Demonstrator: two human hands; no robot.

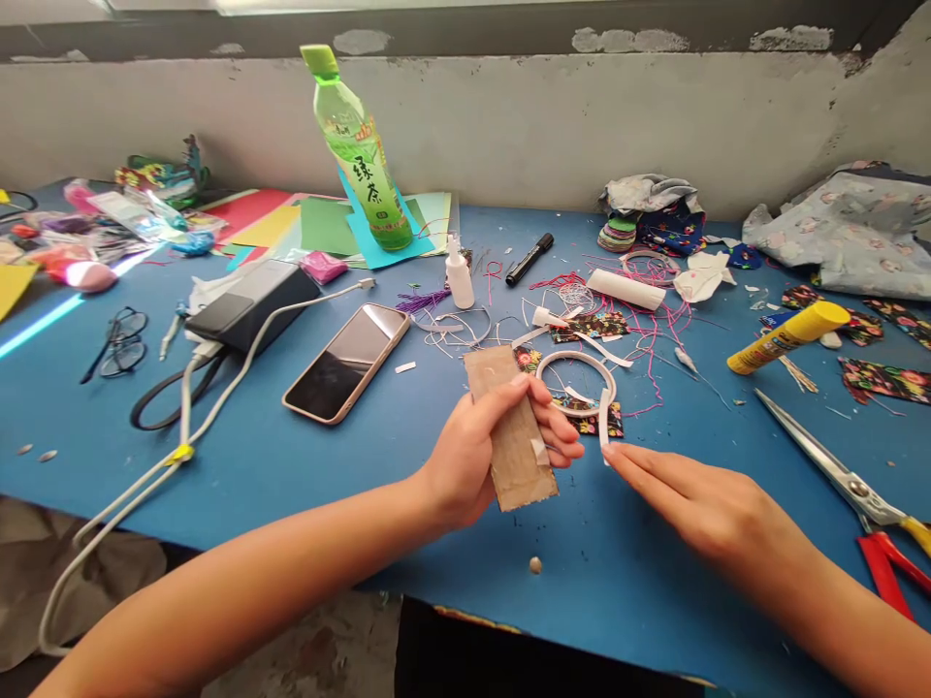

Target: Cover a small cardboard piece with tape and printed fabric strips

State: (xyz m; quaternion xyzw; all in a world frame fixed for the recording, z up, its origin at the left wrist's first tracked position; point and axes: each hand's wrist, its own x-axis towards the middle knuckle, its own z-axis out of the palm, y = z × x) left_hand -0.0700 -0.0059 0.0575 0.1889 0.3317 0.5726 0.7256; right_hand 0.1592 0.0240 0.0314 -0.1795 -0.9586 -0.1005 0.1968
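Note:
My left hand [480,441] is wrapped round a flat rectangular piece of brown cardboard [515,456], its thumb across the face. A small whitish patch sits near the cardboard's lower right edge. To the right, my right hand [698,494] pinches a short strip of white tape [603,419] between thumb and fingertips. Just beyond the hands lies a roll of white double-sided tape [574,357], and the strip overlaps its right side in view. Dark floral fabric pieces [600,422] rest beneath and around the roll.
A phone [347,364], glue bottle [459,276] and green tea bottle [368,165] stand or lie left of centre. Rightward are a black marker [529,260], yellow glue stick [789,337] and open scissors [836,475]. Tangled threads lie beyond the roll; a white cable [251,349] crosses the left side.

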